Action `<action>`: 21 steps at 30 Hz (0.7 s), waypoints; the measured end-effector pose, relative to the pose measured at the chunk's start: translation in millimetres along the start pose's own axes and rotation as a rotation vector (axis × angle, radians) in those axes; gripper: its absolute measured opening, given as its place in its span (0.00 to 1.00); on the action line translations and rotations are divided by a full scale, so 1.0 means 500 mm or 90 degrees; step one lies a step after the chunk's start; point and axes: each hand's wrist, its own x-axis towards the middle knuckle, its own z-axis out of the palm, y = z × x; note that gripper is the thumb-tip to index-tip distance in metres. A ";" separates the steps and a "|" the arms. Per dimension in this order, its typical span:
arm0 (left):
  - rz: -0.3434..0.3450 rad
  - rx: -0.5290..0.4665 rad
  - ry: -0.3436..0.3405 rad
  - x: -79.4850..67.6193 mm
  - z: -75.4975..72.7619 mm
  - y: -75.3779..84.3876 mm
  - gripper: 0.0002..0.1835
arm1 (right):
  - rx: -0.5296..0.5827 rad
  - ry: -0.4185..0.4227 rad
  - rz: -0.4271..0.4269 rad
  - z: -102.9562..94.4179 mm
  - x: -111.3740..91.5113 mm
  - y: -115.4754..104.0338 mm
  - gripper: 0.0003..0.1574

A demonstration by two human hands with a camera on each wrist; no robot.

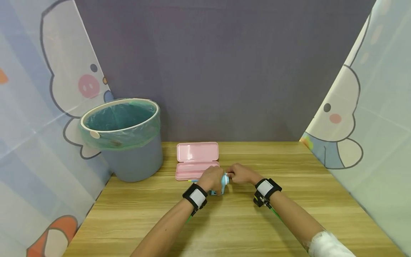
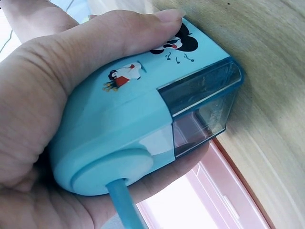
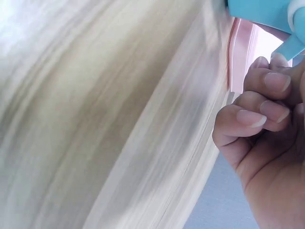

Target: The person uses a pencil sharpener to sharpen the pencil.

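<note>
Left grip point(image 1: 210, 177) is clasping the blue sharpener point(image 2: 128, 112), its crank point(image 2: 125, 205) facing your nearer right grip point(image 1: 240, 174), which is apparently pinching it.

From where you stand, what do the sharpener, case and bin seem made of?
Sharpener: probably smooth hard plastic, with a see-through tinted compartment. Case: plastic or painted tin, hard to tell; glossy, its lid shines. Bin: likely plastic, dull and even-coloured; its liner, apparently plastic film, translucent and wrinkled.
</note>
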 end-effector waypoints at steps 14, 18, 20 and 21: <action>-0.003 0.021 0.002 0.001 -0.002 0.001 0.23 | -0.004 -0.012 0.018 0.008 -0.002 -0.007 0.20; -0.007 0.010 0.001 0.001 0.000 0.001 0.22 | -0.005 -0.011 0.013 0.016 -0.006 -0.006 0.19; -0.004 0.010 0.002 0.001 0.002 0.001 0.22 | -0.010 -0.011 0.013 0.020 -0.009 -0.006 0.19; -0.003 0.011 0.003 0.001 0.003 0.002 0.22 | -0.008 -0.014 0.015 0.022 -0.010 -0.006 0.19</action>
